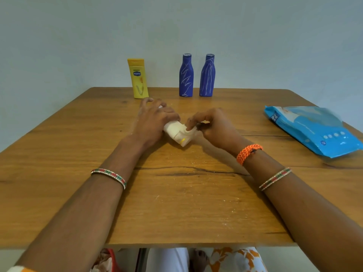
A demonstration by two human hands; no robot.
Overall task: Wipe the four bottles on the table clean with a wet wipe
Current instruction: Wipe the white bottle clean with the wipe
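1. A white bottle (175, 132) lies tilted near the middle of the frame, its lower end with a small yellow mark pointing toward the bottom of the picture, low over the wooden table (176, 203); whether it touches the tabletop cannot be told.
2. The left hand (155, 119) comes in from the lower left and covers the upper part of the white bottle, its fingers curled over the body and gripping it.
3. The right hand (211, 124) enters from the lower right, its fingers bent and pinching a crumpled white wet wipe (189, 132) against the bottle's side, just right of the left hand.
4. Most of the wipe is hidden under the fingers; only a small bunched piece shows between the two hands.
5. Toward the upper centre of the frame, at the table's far edge by the pale wall, stands a yellow lotion bottle (138, 78), upright with its cap on top.
6. To its right stand two blue bottles, the left blue bottle (186, 75) and the right blue bottle (207, 75), upright, just beside each other and streaked with pale scribbled lines.
7. At the right edge of the frame a blue wipes packet (314, 130) lies flat on the table, well apart from the hands.
8. Beaded bangles circle both forearms, and an orange woven band (248, 153) sits at the right wrist.
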